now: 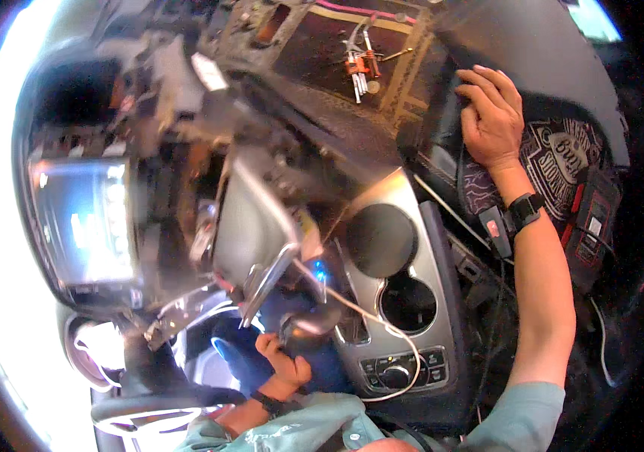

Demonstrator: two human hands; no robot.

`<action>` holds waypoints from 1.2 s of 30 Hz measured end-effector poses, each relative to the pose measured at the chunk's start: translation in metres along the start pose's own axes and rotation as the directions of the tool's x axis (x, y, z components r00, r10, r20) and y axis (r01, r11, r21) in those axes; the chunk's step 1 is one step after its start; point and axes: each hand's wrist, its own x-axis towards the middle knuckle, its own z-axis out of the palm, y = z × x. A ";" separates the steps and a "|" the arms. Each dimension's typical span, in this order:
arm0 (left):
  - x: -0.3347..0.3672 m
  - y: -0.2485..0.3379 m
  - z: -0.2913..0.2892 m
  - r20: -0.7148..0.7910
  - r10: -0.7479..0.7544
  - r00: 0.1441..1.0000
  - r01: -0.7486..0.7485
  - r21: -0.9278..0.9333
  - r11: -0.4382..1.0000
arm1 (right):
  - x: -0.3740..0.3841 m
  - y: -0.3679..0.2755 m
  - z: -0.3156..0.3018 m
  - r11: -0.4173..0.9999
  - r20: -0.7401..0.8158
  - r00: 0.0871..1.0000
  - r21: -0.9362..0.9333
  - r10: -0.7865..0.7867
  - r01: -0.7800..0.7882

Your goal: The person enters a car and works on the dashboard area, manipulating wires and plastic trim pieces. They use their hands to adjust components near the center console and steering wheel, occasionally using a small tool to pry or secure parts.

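Note:
My right hand (492, 119) rests at the edge of the dark seat (518, 56) on the right, its fingers bent and a little apart, with nothing seen in them. My left hand (282, 368) is low in the middle, close to the steering wheel (156, 410). Its fingers are bent and blurred, and whether they grip anything does not show. Just above it is a smeared dark, rounded thing (310, 322). A grey, silver-edged trim panel (255, 215) stands tilted out of the opened dashboard. The white cable (352, 305) runs from beside it across the console.
The silver centre console (406, 260) has two round wells and a knob. Orange-and-silver hand tools (362, 66) lie on the floor mat. A lit screen (84, 222) sits at left. Beside my right forearm are a small black box (496, 232) and a black-and-red case (591, 226).

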 end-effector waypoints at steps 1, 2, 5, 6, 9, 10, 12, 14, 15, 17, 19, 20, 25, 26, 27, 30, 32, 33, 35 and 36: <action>0.005 0.003 -0.002 0.022 -0.003 1.000 0.002 0.037 0.999 | 0.001 -0.002 -0.001 1.000 0.004 1.000 -0.011 -0.014 0.014; 0.007 0.003 -0.002 0.008 -0.018 1.000 0.018 0.024 1.000 | 0.002 -0.005 -0.002 0.999 0.020 1.000 -0.031 -0.021 0.022; 0.021 0.015 -0.009 0.006 -0.046 0.999 0.045 0.054 0.998 | 0.004 -0.004 0.004 0.996 0.034 0.997 -0.051 -0.071 0.073; 0.027 0.023 -0.014 0.002 -0.104 0.995 0.104 0.032 0.994 | 0.005 -0.008 0.004 0.993 0.074 0.994 -0.081 -0.083 0.089; 0.051 0.032 -0.027 0.005 -0.252 0.968 0.252 -0.060 0.966 | 0.006 -0.009 -0.008 0.961 0.163 0.972 -0.190 -0.168 0.198; 0.059 0.038 -0.037 0.035 -0.317 0.948 0.319 -0.108 0.942 | 0.000 -0.010 -0.008 0.967 0.187 0.975 -0.196 -0.124 0.160; 0.069 0.038 -0.046 0.027 -0.359 0.933 0.358 -0.189 0.915 | -0.008 -0.014 -0.004 0.965 0.228 0.967 -0.205 -0.116 0.164; 0.078 0.035 -0.044 0.021 -0.342 0.940 0.338 -0.227 0.913 | -0.009 0.001 -0.007 0.954 0.280 0.945 -0.192 -0.170 0.229; 0.083 0.034 -0.040 0.057 -0.348 0.936 0.352 -0.226 0.908 | -0.013 0.003 -0.008 0.954 0.265 0.946 -0.179 -0.187 0.239; 0.090 0.037 -0.019 0.011 -0.422 0.906 0.399 -0.353 0.847 | -0.015 0.007 -0.004 0.951 0.255 0.941 -0.160 -0.221 0.266; 0.105 0.037 -0.006 0.058 -0.506 0.860 0.484 -0.405 0.776 | -0.014 0.013 0.003 0.953 0.256 0.946 -0.171 -0.201 0.249; 0.115 0.039 -0.005 0.134 -0.565 0.814 0.568 -0.384 0.728 | -0.015 0.017 0.005 0.955 0.264 0.947 -0.181 -0.181 0.233; 0.129 0.009 0.055 0.008 -0.488 0.873 0.470 0.256 0.844 | -0.016 0.028 0.009 0.945 0.226 0.956 -0.226 -0.185 0.236; 0.129 -0.004 0.063 0.118 -0.547 0.829 0.496 0.296 0.816 | -0.015 0.029 0.014 0.947 0.236 0.953 -0.212 -0.191 0.243; 0.130 -0.010 0.072 0.228 -0.581 0.781 0.504 0.320 0.802 | -0.012 0.034 0.011 0.943 0.237 0.951 -0.221 -0.197 0.250; 0.140 -0.004 0.046 0.301 -0.602 0.739 0.628 0.014 0.778 | -0.012 0.034 0.010 0.951 0.209 0.962 -0.216 -0.177 0.222; 0.140 -0.004 0.047 0.271 -0.626 0.731 0.665 -0.083 0.742 | -0.012 0.032 0.012 0.954 0.193 0.965 -0.206 -0.178 0.217; 0.138 -0.004 0.054 0.222 -0.638 0.738 0.665 -0.075 0.743 | -0.012 0.031 0.014 0.955 0.198 0.962 -0.191 -0.189 0.227; 0.129 -0.008 0.075 0.047 -0.576 0.816 0.573 0.057 0.817 | -0.014 0.029 0.013 0.956 0.211 0.957 -0.171 -0.199 0.236; 0.129 -0.010 0.082 -0.066 -0.471 0.880 0.475 0.190 0.859 | -0.010 0.027 0.012 0.957 0.214 0.956 -0.168 -0.198 0.236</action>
